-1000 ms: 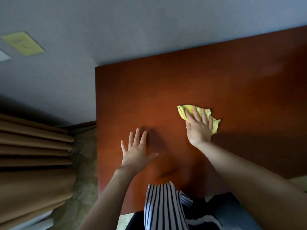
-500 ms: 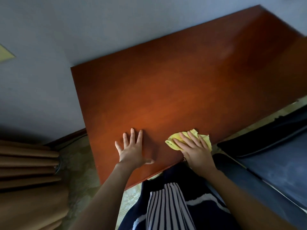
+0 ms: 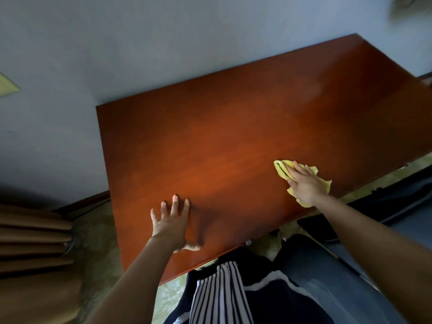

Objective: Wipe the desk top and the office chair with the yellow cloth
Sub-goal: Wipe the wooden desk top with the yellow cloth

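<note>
**Both hands flat on the counter, cloth under the right**

Left of the counter (image 3: 233, 136) hangs a brown pleated curtain (image 3: 30, 249), with patterned carpet (image 3: 98, 232) between the two. Behind the counter's far edge stands a pale blue-grey wall (image 3: 163, 43).

The counter is a red-brown wooden top, seen from above and set at a slant.

The left hand (image 3: 170, 226) lies palm down on the counter, near its front edge and toward its left end. Its fingers (image 3: 174, 204) are straight and spread, pointing at the counter's far edge. The thumb sticks out to the side and is blurred.

Below the counter's front edge, a striped garment (image 3: 219, 298) and dark clothing show on the person.

The yellow cloth (image 3: 281, 169) is crumpled on the counter, close to its front edge and toward its right end, well apart from the left hand. The right hand (image 3: 306, 185) presses on it palm down, with fingers (image 3: 295, 168) straight and only slightly parted. Cloth shows past the fingertips and beside the wrist.

Off the counter's front right corner sits a dark blue surface (image 3: 402, 232) with a black edge. Whether it is the chair I cannot tell.
</note>
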Demonstrator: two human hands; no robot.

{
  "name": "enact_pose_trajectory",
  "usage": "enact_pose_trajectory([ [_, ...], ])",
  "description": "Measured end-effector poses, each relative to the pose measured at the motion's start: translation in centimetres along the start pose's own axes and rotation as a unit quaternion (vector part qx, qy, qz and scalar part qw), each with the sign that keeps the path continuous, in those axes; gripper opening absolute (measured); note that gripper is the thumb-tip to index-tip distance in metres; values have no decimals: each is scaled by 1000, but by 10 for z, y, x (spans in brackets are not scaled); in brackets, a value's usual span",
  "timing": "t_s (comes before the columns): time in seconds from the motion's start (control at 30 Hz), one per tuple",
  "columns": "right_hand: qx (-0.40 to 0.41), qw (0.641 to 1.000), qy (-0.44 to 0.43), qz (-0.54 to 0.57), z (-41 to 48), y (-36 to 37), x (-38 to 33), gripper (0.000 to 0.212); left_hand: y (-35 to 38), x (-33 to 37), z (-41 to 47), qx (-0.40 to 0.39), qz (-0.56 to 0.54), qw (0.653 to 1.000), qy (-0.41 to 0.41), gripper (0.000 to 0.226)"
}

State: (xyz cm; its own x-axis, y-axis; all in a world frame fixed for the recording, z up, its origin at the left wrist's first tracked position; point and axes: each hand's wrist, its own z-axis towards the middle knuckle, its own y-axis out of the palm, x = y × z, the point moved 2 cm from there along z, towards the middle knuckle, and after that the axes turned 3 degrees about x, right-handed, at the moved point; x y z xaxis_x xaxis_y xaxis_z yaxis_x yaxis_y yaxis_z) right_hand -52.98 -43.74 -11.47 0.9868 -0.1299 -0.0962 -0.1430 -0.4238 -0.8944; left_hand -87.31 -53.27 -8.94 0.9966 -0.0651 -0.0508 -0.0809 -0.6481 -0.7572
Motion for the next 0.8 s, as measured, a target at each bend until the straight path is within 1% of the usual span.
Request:
enact_pose_trajectory([
  [0.07,-23,1000,16,8,15,-10,-18,51,-5,1,1,-11,3,1000,0,129],
  [0.17,-31,999,-6,-5,12,-6,-54,52,-4,3,-1,-12,-11,1000,-3,128],
  [0.33,-6,994,-111,-9,-20,18,-121,52,-4,2,-3,2,-9,1000,-5,131],
  [0.47,13,976,-214,-38,-53,38,-150,52,-4,2,-4,-6,8,1000,-4,134],
  [0.53,26,959,-279,-35,-68,50,-151,50,-3,2,-4,-5,12,1000,-6,135],
  [0.6,31,935,-352,-31,-79,60,-141,48,-3,2,-4,-2,17,1000,-8,135],
  [0.67,16,911,-411,-30,-82,65,-123,58,-2,1,-4,1,21,1000,-9,135],
  [0.73,6,902,-430,-40,-80,67,-100,57,-2,1,-3,5,20,1000,-9,135],
  [0.8,9,905,-424,-42,-76,65,-78,58,-2,1,-4,9,22,1000,-10,135],
])
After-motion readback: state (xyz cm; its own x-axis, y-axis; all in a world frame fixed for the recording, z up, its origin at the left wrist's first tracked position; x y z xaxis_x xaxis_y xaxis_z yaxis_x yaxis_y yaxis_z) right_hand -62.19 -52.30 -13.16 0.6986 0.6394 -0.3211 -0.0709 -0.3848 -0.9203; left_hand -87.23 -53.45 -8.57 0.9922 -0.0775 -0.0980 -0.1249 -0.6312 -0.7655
